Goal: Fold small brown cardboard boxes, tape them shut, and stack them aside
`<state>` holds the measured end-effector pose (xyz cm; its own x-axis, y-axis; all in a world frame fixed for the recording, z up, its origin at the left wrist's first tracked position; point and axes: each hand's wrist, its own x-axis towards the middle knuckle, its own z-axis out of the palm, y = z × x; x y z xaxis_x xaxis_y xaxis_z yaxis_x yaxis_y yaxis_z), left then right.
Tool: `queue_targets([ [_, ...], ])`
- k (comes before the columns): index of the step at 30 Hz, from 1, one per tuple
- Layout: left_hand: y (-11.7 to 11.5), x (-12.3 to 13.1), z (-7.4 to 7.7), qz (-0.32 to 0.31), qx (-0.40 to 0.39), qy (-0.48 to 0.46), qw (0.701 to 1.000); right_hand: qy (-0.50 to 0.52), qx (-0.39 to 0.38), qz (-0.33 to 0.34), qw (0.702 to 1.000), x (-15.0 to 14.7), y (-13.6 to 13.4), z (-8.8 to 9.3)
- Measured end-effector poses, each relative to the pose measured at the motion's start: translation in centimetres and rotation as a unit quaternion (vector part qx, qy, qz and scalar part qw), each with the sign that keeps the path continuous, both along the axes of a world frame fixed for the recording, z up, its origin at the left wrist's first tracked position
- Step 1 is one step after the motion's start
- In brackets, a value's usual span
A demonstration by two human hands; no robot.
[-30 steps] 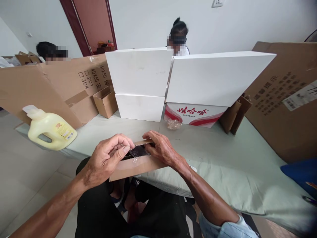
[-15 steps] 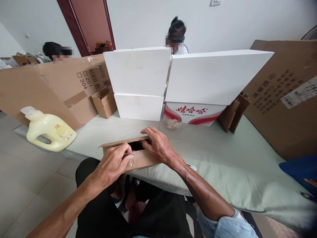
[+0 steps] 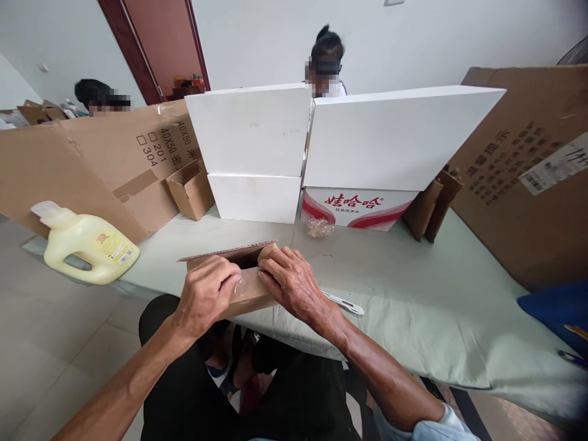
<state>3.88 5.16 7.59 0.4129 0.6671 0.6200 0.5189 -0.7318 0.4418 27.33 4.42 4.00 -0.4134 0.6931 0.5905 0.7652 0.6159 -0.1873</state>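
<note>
A small brown cardboard box (image 3: 250, 293) rests on the near edge of the pale green covered table (image 3: 413, 294), its far flap raised. My left hand (image 3: 205, 294) is curled over the box's near side, fingers pinching a bit of clear tape or film on it. My right hand (image 3: 289, 283) grips the box's right end, fingers bent over its top edge. A white pen-like tool (image 3: 343, 302) lies on the table just right of my right wrist.
White boxes (image 3: 321, 141) and a red-printed carton (image 3: 358, 208) stand at the back. Large brown cartons (image 3: 528, 171) flank the right, and flattened cardboard (image 3: 92, 165) the left. A yellow jug (image 3: 85, 248) lies left, beside a small open box (image 3: 190, 190). Two people sit behind.
The box has turned so its opening faces away from me. The dark item inside no longer shows. Both hands have shifted onto the box's near face and right end.
</note>
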Motion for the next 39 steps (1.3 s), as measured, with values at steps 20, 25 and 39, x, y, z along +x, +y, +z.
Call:
queue_targets([
  [20,-0.8,-0.3,0.8,-0.004,-0.319,-0.342,0.884,0.211,0.002,0.066,0.975,-1.0,0.1,0.7],
  [25,-1.0,1.3,1.1,-0.002,-0.277,-0.301,0.912,0.332,-0.130,0.131,0.925,-1.3,-1.4,2.1],
  [39,-1.3,0.2,-0.9,0.039,-0.146,-0.178,0.972,0.379,-0.112,0.026,0.918,3.1,0.2,2.1],
])
